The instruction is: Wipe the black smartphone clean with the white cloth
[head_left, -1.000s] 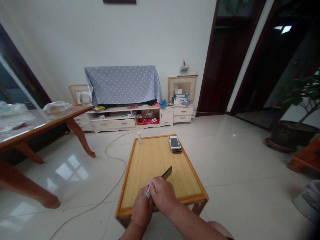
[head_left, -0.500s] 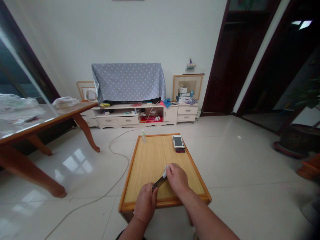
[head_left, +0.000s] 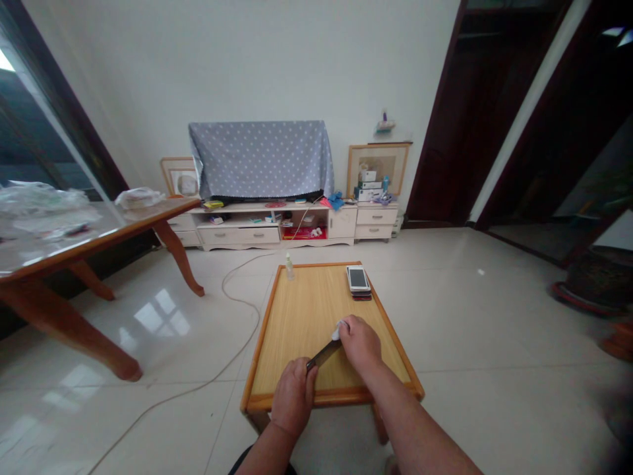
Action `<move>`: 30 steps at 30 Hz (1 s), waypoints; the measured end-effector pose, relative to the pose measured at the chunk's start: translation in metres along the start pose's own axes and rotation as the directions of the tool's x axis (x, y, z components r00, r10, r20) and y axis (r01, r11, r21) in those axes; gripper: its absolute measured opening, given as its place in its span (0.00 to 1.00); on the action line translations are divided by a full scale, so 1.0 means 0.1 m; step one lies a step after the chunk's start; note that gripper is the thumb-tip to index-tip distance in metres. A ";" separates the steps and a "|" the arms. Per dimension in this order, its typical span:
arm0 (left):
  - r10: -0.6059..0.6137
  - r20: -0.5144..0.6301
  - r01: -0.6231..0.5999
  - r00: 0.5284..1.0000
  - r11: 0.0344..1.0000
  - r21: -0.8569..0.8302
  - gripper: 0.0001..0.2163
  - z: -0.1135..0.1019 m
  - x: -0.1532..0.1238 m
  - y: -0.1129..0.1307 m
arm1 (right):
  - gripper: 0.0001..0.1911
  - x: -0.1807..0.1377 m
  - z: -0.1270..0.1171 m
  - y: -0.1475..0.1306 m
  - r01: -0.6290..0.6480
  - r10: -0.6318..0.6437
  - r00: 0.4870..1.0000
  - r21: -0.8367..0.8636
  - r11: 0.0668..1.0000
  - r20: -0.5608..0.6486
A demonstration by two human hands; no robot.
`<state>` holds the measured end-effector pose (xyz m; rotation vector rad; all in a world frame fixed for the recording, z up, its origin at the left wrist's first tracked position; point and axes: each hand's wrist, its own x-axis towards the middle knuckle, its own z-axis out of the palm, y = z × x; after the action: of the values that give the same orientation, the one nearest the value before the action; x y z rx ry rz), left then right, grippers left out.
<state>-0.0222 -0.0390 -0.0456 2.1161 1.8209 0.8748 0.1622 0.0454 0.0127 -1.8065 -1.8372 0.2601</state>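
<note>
Dark phone [head_left: 324, 354], clamped in left hand [head_left: 291, 396] for bracing, meets white wipe [head_left: 340, 328] pinched in right hand [head_left: 360, 343], lower centre.

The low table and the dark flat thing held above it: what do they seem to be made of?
Low table: light wood or bamboo veneer, matte, with fine straight grain and a darker wooden rim. Dark flat thing: probably a phone, glossy glass or plastic, as its face catches light.
</note>
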 end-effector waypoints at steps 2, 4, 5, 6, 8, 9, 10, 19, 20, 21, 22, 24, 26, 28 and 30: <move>-0.004 -0.002 0.004 1.000 1.000 -0.002 0.12 0.00 0.00 0.00 | 0.10 0.01 -0.01 0.02 -0.017 0.017 1.000 -0.013 1.000 -0.006; -0.006 -0.005 0.006 1.000 1.000 0.003 0.12 0.01 0.00 -0.01 | 0.10 -0.09 0.01 -0.06 0.038 -0.038 0.999 -0.005 0.999 0.011; -0.007 -0.007 0.007 1.000 1.000 0.009 0.11 0.01 0.00 -0.01 | 0.11 -0.17 0.03 -0.14 0.086 -0.087 0.996 0.011 0.996 0.027; -0.004 -0.008 0.004 1.000 1.000 0.015 0.11 0.02 0.00 -0.02 | 0.11 -0.26 0.05 -0.22 0.144 -0.146 0.988 0.032 0.989 0.048; 0.014 -0.012 -0.013 1.000 1.000 0.021 0.10 0.02 0.00 -0.02 | 0.09 -0.42 0.09 -0.38 0.234 -0.241 0.967 0.087 0.968 0.080; 0.024 -0.014 -0.024 1.000 0.999 0.022 0.10 0.02 0.00 -0.03 | 0.09 -0.48 0.10 -0.44 0.261 -0.271 0.958 0.108 0.959 0.090; 0.032 -0.019 -0.031 0.999 0.999 0.024 0.10 0.02 0.00 -0.03 | 0.08 -0.50 0.11 -0.47 0.272 -0.284 0.954 0.124 0.954 0.097; 0.004 -0.028 -0.003 1.000 1.000 0.030 0.12 0.01 0.00 -0.01 | 0.11 0.07 -0.01 0.10 -0.041 0.042 0.999 0.068 0.997 -0.010; 0.004 -0.025 -0.003 1.000 1.000 0.027 0.12 0.01 0.00 -0.01 | 0.11 0.09 -0.01 0.13 -0.044 0.046 0.999 0.070 0.997 -0.017; 0.004 -0.024 -0.003 1.000 1.000 0.025 0.12 0.01 0.00 -0.01 | 0.11 0.07 0.00 0.12 -0.032 0.033 0.999 0.073 0.997 -0.017; 0.003 -0.025 -0.002 1.000 1.000 0.025 0.12 0.01 0.00 -0.01 | 0.11 0.02 0.01 0.08 -0.004 0.005 1.000 0.076 0.997 -0.010; 0.004 -0.024 -0.004 1.000 1.000 0.029 0.12 0.02 0.00 -0.01 | 0.11 -0.14 0.05 -0.05 0.081 -0.083 0.996 0.086 0.993 0.018; 0.007 -0.017 -0.006 1.000 0.999 0.036 0.12 0.02 0.00 -0.02 | 0.11 -0.30 0.10 -0.21 0.176 -0.182 0.982 0.112 0.978 0.050; 0.008 -0.013 -0.008 1.000 0.999 0.043 0.12 0.03 0.00 -0.02 | 0.10 -0.38 0.12 -0.29 0.219 -0.229 0.971 0.135 0.966 0.068; 0.014 -0.014 -0.014 1.000 0.999 0.043 0.12 0.02 0.00 -0.02 | 0.11 -0.34 0.11 -0.27 0.192 -0.203 0.976 0.137 0.972 0.073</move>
<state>-0.0223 -0.0379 -0.0481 2.1562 1.8497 0.8638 0.1320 0.0126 0.0082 -1.5333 -1.9959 0.3782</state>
